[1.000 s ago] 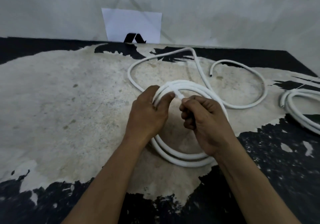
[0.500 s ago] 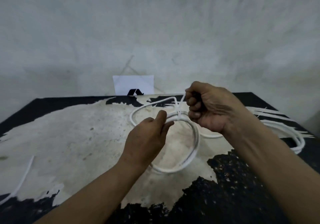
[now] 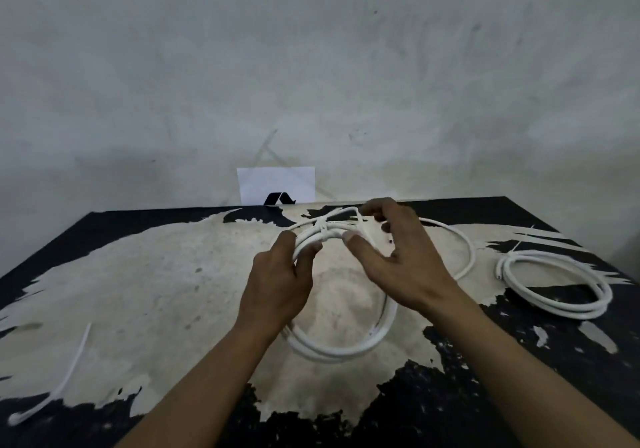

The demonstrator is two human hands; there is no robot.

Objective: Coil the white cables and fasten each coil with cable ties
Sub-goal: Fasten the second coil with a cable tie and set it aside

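Note:
A white cable coil lies in the middle of the table, its far side lifted. My left hand pinches the coil's top strands. A white cable tie wraps those strands just right of my left fingers. My right hand hovers over the same spot with fingers spread, the thumb touching the strands; I cannot tell if it grips them. The coil's loose tail curves out to the right behind my right hand.
A second white coil lies at the right of the worn black and cream table. A loose white strand lies near the front left. A white card leans against the wall behind.
My right hand, fisted and pulling the tie's tail upward, has come down and opened over the coil. The view tilted up. My left hand kept its hold.

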